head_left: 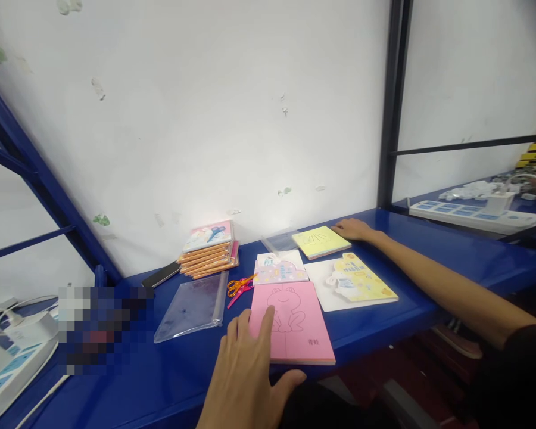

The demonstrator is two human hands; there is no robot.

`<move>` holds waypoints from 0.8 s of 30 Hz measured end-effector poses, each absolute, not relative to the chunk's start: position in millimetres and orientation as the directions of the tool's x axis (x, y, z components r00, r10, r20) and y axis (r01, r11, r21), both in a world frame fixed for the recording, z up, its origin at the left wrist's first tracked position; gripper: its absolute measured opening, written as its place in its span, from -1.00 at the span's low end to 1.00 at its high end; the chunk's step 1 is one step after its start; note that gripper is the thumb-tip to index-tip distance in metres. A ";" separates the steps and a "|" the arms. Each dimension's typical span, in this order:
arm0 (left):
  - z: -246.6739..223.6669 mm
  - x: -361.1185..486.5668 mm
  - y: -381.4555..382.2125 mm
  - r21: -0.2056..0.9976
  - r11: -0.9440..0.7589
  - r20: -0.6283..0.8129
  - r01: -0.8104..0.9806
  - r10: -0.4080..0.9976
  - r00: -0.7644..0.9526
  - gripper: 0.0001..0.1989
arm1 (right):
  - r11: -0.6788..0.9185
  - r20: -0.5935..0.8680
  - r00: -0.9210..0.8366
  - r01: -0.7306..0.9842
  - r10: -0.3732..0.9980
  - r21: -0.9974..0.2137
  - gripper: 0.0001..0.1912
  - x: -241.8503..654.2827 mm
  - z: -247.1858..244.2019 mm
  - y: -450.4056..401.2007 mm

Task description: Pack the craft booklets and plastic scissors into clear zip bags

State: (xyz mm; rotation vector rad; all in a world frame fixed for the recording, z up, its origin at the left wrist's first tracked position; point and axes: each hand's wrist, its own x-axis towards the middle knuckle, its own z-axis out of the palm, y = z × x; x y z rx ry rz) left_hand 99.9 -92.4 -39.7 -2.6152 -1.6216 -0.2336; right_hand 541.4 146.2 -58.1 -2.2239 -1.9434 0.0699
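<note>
My left hand (243,366) lies with its fingers apart at the left edge of a pink paper pad (312,325) with a frog outline on it. At the back, my right hand (355,229) rests open on the table beside the corner of a yellow paper pad (328,239); its fingertips are partly hidden. Between the pads lie a lilac printed cover (283,273) and a white sheet with a yellow printed cover (364,280). Orange and pink scissors (237,289) sit left of the pink pad. A clear zip pouch (190,310) lies flat further left.
A stack of packed paper sets (209,249) stands against the wall, with a black phone (161,274) beside it. Another clear pouch (280,241) is behind the covers. Power strips (473,215) with plugs and cables lie at both sides. The blue table's front edge (375,333) runs close to me.
</note>
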 end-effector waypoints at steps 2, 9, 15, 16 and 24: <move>-38.3 102.0 -88.9 0.044 -0.492 0.164 0.869 0.862 0.480 -0.22 | -0.123 0.088 0.139 0.978 0.986 -0.170 -0.43 541.4 -58.0 145.9; -40.2 101.9 -85.9 0.010 -0.731 0.376 0.682 0.635 0.675 -0.36 | -0.126 0.087 0.143 0.977 0.986 -0.172 -0.42 540.9 -56.9 144.4; -39.2 110.9 -84.6 0.005 -0.783 0.430 0.622 0.563 0.706 -0.42 | -0.136 0.083 0.152 0.975 0.985 -0.173 -0.40 539.6 -55.9 143.4; -38.2 113.1 -84.2 0.000 -0.788 0.424 0.616 0.558 0.714 -0.46 | -0.137 0.082 0.153 0.975 0.985 -0.174 -0.40 539.5 -55.6 143.3; -34.1 122.0 -83.7 -0.117 -0.810 0.404 0.574 0.489 0.773 -0.84 | -0.138 0.085 0.158 0.971 0.984 -0.197 -0.41 536.4 -54.8 139.6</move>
